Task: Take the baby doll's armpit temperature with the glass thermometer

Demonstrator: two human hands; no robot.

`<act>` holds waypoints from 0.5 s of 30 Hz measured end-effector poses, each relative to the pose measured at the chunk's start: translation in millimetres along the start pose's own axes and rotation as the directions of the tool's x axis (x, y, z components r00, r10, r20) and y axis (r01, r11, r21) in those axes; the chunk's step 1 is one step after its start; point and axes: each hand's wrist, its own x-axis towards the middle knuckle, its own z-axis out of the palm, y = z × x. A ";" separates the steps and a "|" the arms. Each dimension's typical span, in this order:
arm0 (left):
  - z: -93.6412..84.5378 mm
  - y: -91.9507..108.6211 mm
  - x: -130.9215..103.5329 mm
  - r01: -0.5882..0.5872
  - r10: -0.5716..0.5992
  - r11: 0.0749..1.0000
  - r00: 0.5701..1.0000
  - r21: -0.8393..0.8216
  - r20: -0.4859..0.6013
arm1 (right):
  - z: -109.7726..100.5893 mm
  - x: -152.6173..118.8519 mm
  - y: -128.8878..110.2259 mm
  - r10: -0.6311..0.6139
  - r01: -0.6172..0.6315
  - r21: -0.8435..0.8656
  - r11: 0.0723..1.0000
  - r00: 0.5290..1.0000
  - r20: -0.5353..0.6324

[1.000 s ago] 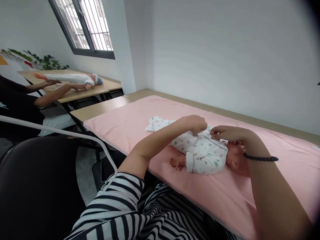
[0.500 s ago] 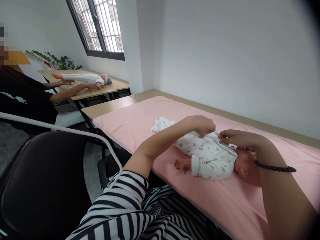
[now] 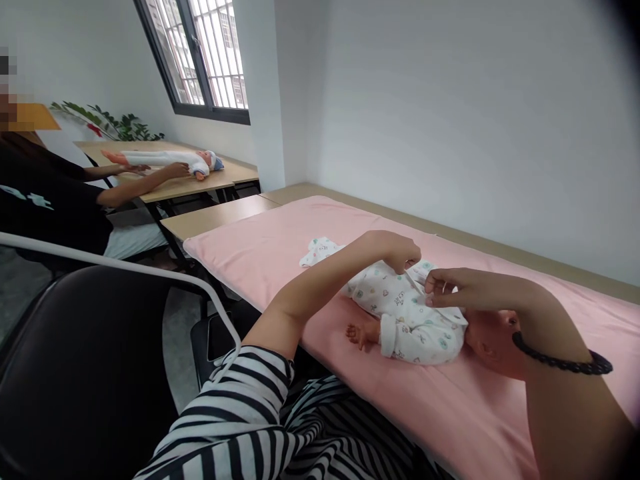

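A baby doll point(image 3: 493, 337) lies on its back on a pink padded sheet point(image 3: 280, 233), dressed in white printed baby clothes point(image 3: 415, 320). The doll's bare hand sticks out of a folded cuff on the near side. Over the lower front of the clothes, my left hand point(image 3: 404, 253) is closed, its fingertips pinching the edge of the fabric. My right hand point(image 3: 453, 287), with a dark beaded bracelet on the wrist, rests at the chest opening. Its thumb and fingers are slightly apart at the cloth. My right forearm partly hides the doll's head.
To the left stands a black chair point(image 3: 85, 360) with a white tubular frame. Beyond it a person in black point(image 3: 50, 200) handles another doll point(image 3: 165, 159) on a wooden table point(image 3: 175, 193). A wall point(image 3: 450, 120) runs behind the pink sheet.
My right thumb and fingers have spread from a pinch and shifted slightly left. My left hand has moved slightly left. The other person's hand has moved back from their doll's head end.
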 end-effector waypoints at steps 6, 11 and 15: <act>-0.2 -0.1 -0.5 0.017 -0.017 1.000 1.000 -0.020 0.002 | 6.5 3.7 -6.1 0.086 -0.087 -0.051 0.995 0.996 -0.025; 0.4 -2.4 1.9 0.043 -0.043 0.999 0.998 -0.001 0.037 | 11.9 10.2 -6.9 0.158 -0.160 -0.084 0.984 0.987 -0.036; -1.3 -0.8 -0.2 0.060 -0.059 0.998 0.997 -0.021 0.042 | 15.5 14.5 -7.7 0.164 -0.170 -0.077 0.982 0.983 -0.081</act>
